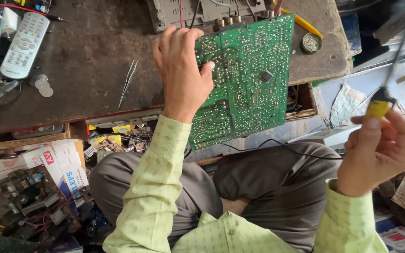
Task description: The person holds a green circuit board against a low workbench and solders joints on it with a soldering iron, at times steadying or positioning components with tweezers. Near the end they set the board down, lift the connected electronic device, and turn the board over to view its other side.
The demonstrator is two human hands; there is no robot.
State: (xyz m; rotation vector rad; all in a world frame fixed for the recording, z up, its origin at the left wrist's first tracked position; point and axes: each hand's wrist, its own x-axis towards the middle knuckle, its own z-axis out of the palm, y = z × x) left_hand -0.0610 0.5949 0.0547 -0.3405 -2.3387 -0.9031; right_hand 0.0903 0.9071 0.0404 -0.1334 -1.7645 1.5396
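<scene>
Our left hand at frame centre-top, fingers clamped on left edge of green board; board tilted up, solder side to us, top edge at tabletop w/ cables attached. Right hand at right edge, closed round yellow-handled iron, tip up, blurred. Hands well apart. Black wire crosses our lap. Tweezers left of board; remote upper left.

I see my left hand covering part of the green printed circuit board. The yellow-handled tool blurs upward; its tip leaves frame.
</scene>
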